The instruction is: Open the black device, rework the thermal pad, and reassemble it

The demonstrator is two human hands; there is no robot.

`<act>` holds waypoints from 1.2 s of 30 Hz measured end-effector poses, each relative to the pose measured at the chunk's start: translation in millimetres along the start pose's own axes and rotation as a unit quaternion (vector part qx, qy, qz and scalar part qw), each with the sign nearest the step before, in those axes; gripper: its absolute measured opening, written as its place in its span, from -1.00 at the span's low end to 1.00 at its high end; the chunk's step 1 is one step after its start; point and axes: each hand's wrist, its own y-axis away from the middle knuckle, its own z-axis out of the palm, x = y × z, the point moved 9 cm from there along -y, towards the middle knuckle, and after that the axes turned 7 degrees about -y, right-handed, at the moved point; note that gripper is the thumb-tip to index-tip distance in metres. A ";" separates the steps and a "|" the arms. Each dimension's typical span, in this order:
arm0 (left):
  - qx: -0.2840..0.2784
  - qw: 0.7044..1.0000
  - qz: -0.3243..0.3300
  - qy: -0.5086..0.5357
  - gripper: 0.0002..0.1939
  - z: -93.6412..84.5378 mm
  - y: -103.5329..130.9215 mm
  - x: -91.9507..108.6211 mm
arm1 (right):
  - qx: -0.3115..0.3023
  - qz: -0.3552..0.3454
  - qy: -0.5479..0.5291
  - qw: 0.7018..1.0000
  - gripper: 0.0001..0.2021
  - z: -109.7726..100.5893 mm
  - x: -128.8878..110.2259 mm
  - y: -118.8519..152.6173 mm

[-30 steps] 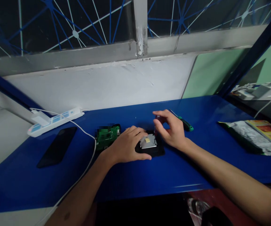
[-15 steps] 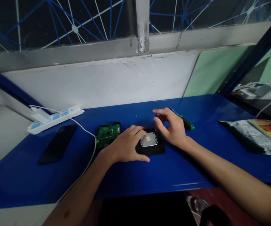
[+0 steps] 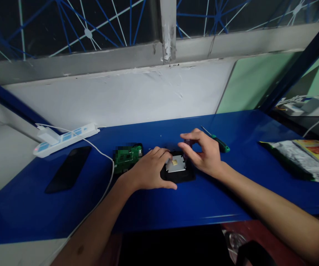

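Observation:
A black casing (image 3: 188,173) with a silver metal plate (image 3: 179,167) in it lies on the blue table; a small yellowish square (image 3: 174,162) is on the plate. My left hand (image 3: 152,170) rests on the casing's left side, fingers spread and thumb along its near edge. Above the casing's right side, my right hand (image 3: 203,153) pinches a small purplish, see-through screwdriver handle (image 3: 187,142), upright over the plate's right edge. Its tip is too dark to make out. A green circuit board (image 3: 126,159) lies left of my left hand.
Behind my right hand lies a green-and-black screwdriver (image 3: 220,144). A black phone (image 3: 68,170), a white power strip (image 3: 65,140) and a white cable (image 3: 110,181) are at left. A foil packet (image 3: 300,160) lies at right.
The fingers of my right hand have shifted slightly around the handle, and more of the handle shows between them. My left hand stays on the casing.

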 end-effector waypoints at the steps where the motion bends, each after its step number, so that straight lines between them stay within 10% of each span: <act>1: -0.001 1.000 -0.001 0.001 -0.23 0.4 -0.1 -0.3 | -0.002 0.000 0.001 1.000 -0.82 0.4 -0.4 0.2; 11: 0.009 1.000 0.004 0.010 -0.23 1.6 1.1 -2.9 | -0.034 0.087 -0.083 0.992 -0.77 5.3 12.1 7.3; 19: 0.008 1.000 0.005 0.004 -0.23 1.3 0.7 -1.5 | -0.005 0.007 -0.009 1.000 -0.86 0.1 2.6 0.5; 26: 0.010 1.000 0.012 -0.003 -0.22 2.6 0.8 -2.7 | -0.012 0.113 -0.102 0.988 -0.76 6.7 18.2 10.9; 36: 0.015 1.000 0.013 -0.006 -0.21 3.2 1.7 -2.4 | 0.009 0.037 -0.032 0.999 -0.89 0.4 14.2 6.1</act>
